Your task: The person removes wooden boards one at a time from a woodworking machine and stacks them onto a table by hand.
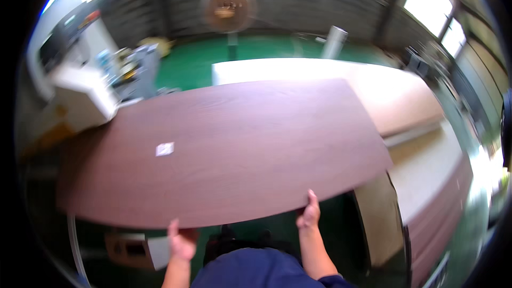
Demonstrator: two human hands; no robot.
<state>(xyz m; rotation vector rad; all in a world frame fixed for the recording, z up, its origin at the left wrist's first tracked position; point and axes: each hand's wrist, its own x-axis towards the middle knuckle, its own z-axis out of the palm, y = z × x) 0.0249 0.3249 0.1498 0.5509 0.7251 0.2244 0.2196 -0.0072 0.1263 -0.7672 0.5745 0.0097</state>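
A large brown wood-grain panel [256,144] lies broad and flat in front of me, with a small white label [165,149] on its left part. At its near edge my left hand [182,241] grips it, thumb up at the rim and fingers tucked underneath. My right hand [309,212] holds the same edge further right, its thumb over the top. The fingers of both hands are mostly hidden below the panel. Its far right part overlaps a pale stack of boards.
Stacked boards [426,170] stand on the right, and a white-edged sheet [277,66] lies behind the panel. A white machine housing [88,93] is at the left, beside a cluttered grey bench [141,69]. Further back are a round fan [228,10] and a white roll [334,42].
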